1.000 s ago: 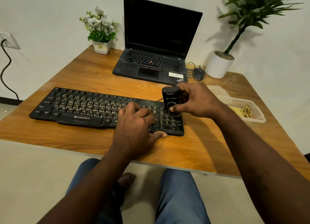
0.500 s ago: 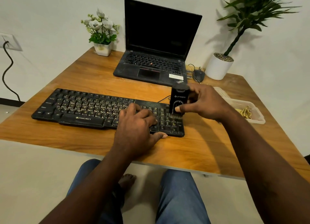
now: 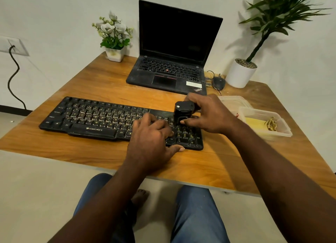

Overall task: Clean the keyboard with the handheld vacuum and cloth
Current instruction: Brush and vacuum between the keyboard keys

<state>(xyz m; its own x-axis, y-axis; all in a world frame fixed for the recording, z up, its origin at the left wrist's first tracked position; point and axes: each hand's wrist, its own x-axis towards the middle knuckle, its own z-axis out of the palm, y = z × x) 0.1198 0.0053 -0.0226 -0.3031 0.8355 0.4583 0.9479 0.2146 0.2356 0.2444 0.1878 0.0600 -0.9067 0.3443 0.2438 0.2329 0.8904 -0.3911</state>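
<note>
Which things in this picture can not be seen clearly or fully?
Head view: the nozzle of the handheld vacuum is hidden by its own body and the right hand; contact with the keyboard is unclear.
Head view: the left hand covers several keys.
Head view: the yellow contents of the plastic container are too blurred to name.
Head view: the tall plant is cut off by the top edge.

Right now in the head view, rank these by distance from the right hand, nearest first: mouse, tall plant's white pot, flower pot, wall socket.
From the right hand, gripping the handheld vacuum:
1. mouse, just behind it, beside the laptop.
2. tall plant's white pot, back-right corner.
3. flower pot, back left.
4. wall socket, far-left wall.
</note>
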